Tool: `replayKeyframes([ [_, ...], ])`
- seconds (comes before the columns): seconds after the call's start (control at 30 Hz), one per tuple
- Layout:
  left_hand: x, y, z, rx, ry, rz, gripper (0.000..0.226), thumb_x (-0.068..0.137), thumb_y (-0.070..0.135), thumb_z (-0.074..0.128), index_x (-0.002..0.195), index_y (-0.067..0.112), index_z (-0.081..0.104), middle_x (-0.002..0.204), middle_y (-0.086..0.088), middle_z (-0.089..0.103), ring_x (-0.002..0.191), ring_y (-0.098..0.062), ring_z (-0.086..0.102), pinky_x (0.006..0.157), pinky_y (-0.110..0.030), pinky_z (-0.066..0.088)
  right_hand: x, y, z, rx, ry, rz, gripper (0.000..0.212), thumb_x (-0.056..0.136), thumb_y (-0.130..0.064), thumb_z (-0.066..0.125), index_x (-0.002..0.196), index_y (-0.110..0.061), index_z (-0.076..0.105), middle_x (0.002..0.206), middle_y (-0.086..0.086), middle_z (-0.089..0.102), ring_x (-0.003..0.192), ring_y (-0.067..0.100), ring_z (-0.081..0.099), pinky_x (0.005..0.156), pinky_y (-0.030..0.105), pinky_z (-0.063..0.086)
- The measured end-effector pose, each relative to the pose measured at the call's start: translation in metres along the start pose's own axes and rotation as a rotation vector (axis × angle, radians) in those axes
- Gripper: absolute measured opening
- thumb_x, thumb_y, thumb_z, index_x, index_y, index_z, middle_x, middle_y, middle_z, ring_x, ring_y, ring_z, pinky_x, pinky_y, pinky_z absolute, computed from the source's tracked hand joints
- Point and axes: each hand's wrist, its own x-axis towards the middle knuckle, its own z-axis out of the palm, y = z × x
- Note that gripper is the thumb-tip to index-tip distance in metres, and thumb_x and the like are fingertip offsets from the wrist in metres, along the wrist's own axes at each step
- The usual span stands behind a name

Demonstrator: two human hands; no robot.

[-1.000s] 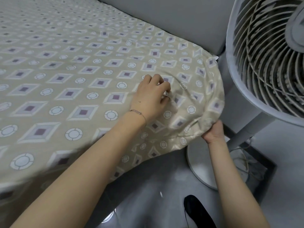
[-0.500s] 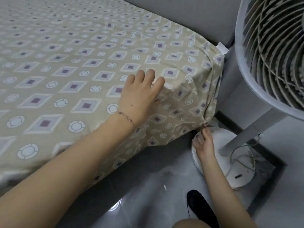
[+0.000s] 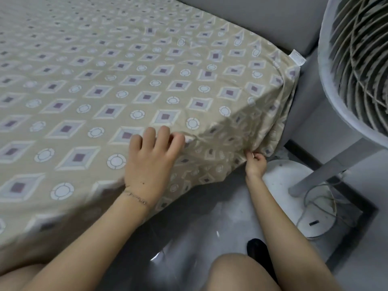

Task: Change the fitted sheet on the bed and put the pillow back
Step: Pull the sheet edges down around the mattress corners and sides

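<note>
Right hand [image 3: 255,163] pinched the sheet [image 3: 126,70] hem under its near-right corner, nearer the tuck; left hand [image 3: 150,164] lay flat above, fingers [image 3: 163,136] loosely spread.

My fitted sheet [image 3: 147,80] is beige, patterned with purple-centred diamonds and white rings; the fan [image 3: 357,59] is pale grey, the floor [image 3: 189,238] glossy grey.

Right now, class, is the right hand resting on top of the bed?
No, the right hand pinches the lower edge of the fitted sheet at the corner.
</note>
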Motion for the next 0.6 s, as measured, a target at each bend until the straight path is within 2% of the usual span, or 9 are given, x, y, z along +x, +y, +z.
replayKeyframes([
  [0.07,0.006,0.001,0.003,-0.007,0.06,0.057,0.025,0.098,0.001,0.036,0.084,0.012,0.054,0.071,-0.007,0.047,0.061,-0.026,0.044,0.054,-0.036,0.035,-0.006,0.003,-0.001,0.083,-0.027,0.051,0.014,0.089,-0.018,0.067,0.093,-0.014,0.054,0.078,-0.002,0.058,0.07,0.013,0.056,0.07,0.033,0.051],
  [0.13,0.006,-0.001,0.002,-0.014,0.116,0.069,0.032,0.101,0.004,0.033,0.079,0.012,0.054,0.068,-0.006,0.047,0.057,-0.025,0.044,0.051,-0.033,0.036,-0.025,0.002,-0.001,0.149,-0.021,0.048,0.034,0.089,-0.019,0.068,0.113,-0.011,0.047,0.095,-0.004,0.055,0.08,0.006,0.055,0.073,0.021,0.051],
  [0.2,0.006,-0.002,0.002,-0.045,0.153,0.068,0.038,0.102,0.004,0.028,0.075,0.013,0.053,0.066,-0.005,0.046,0.055,-0.024,0.043,0.049,-0.032,0.036,-0.052,0.001,-0.003,0.106,0.054,-0.043,0.039,0.086,-0.023,0.072,0.109,-0.01,0.043,0.094,-0.006,0.047,0.077,0.006,0.05,0.066,0.011,0.043],
  [0.23,0.007,-0.001,0.001,-0.06,0.163,0.067,0.039,0.102,0.004,0.027,0.073,0.013,0.052,0.066,-0.005,0.046,0.055,-0.024,0.042,0.049,-0.032,0.036,-0.067,0.004,-0.003,0.09,0.039,-0.064,0.036,0.087,-0.025,0.072,0.103,-0.01,0.044,0.089,-0.005,0.046,0.075,0.01,0.05,0.063,0.011,0.042],
  [0.27,0.007,-0.001,0.001,-0.07,0.172,0.064,0.04,0.102,0.003,0.026,0.073,0.013,0.051,0.065,-0.005,0.045,0.055,-0.024,0.042,0.049,-0.032,0.036,-0.083,0.008,-0.002,0.104,-0.039,-0.056,0.03,0.089,-0.028,0.069,0.098,-0.01,0.046,0.085,-0.002,0.049,0.072,0.013,0.05,0.059,0.014,0.043],
  [0.33,0.006,-0.001,-0.001,-0.071,0.174,0.03,0.039,0.1,0.001,0.027,0.073,0.013,0.051,0.066,-0.006,0.045,0.057,-0.025,0.043,0.051,-0.034,0.036,-0.112,0.011,0.006,0.144,-0.294,0.081,0.025,0.096,-0.035,0.058,0.091,-0.011,0.055,0.078,0.006,0.059,0.064,0.018,0.057,0.054,0.022,0.047],
  [0.4,-0.005,-0.001,-0.003,-0.028,0.125,-0.034,0.026,0.092,-0.005,0.036,0.08,0.013,0.052,0.072,-0.007,0.047,0.063,-0.026,0.045,0.059,-0.037,0.034,-0.132,0.009,0.015,0.14,-0.515,0.235,0.03,0.098,-0.038,0.052,0.094,-0.011,0.063,0.078,0.008,0.067,0.064,0.021,0.064,0.057,0.028,0.052],
  [0.47,-0.018,0.003,-0.006,0.046,0.083,-0.102,0.025,0.085,-0.009,0.04,0.086,0.013,0.052,0.076,-0.007,0.048,0.067,-0.027,0.045,0.066,-0.038,0.031,-0.138,0.007,0.022,0.225,-0.62,0.321,0.026,0.099,-0.03,0.05,0.099,-0.007,0.063,0.08,0.008,0.068,0.072,0.021,0.067,0.064,0.029,0.056],
  [0.6,-0.014,0.008,0.0,0.093,0.2,-0.117,0.034,0.091,-0.007,0.03,0.075,0.016,0.05,0.068,-0.002,0.045,0.061,-0.024,0.044,0.065,-0.035,0.032,-0.133,0.008,0.027,0.471,-0.594,0.46,0.016,0.097,-0.014,0.048,0.101,-0.006,0.061,0.072,0.007,0.068,0.08,0.023,0.066,0.079,0.031,0.053],
])
